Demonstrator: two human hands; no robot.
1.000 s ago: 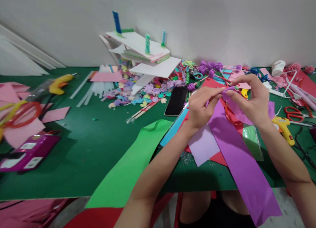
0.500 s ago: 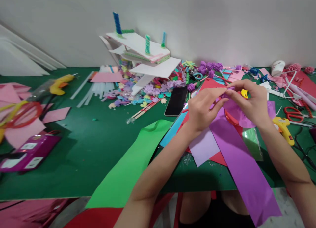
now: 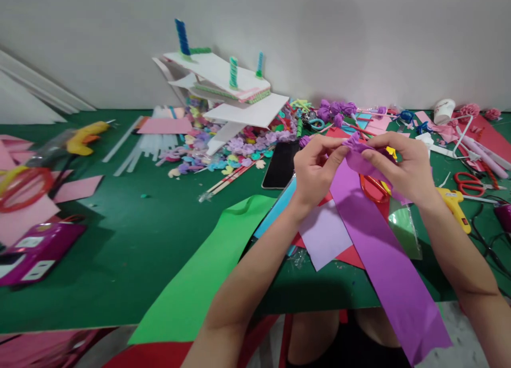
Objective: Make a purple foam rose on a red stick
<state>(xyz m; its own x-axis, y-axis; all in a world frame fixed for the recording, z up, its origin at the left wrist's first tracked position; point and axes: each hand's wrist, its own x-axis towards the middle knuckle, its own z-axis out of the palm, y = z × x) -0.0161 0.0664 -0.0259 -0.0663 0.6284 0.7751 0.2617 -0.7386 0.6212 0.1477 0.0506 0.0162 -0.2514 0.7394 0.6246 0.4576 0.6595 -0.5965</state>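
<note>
Both hands pinch the upper end of a long purple foam strip [image 3: 379,251] above the green table [image 3: 131,235]. My left hand [image 3: 317,171] grips the bunched purple end from the left, fingers closed. From the right, my right hand [image 3: 401,168] is closed on the same crumpled end. The rest of the strip hangs down over the table's front edge. Red scissors [image 3: 371,190] lie under my hands, partly hidden.
A green sheet [image 3: 207,272], lilac sheet [image 3: 325,232] and black phone [image 3: 281,163] lie near my arms. A white foam-board model [image 3: 227,91] stands at the back among foam flowers. Yellow glue guns [image 3: 453,206] [image 3: 82,136] lie on either side. A magenta box [image 3: 35,251] sits left.
My hands have drawn closer together and the purple end is more bunched between them. The view has shifted slightly to the right.
</note>
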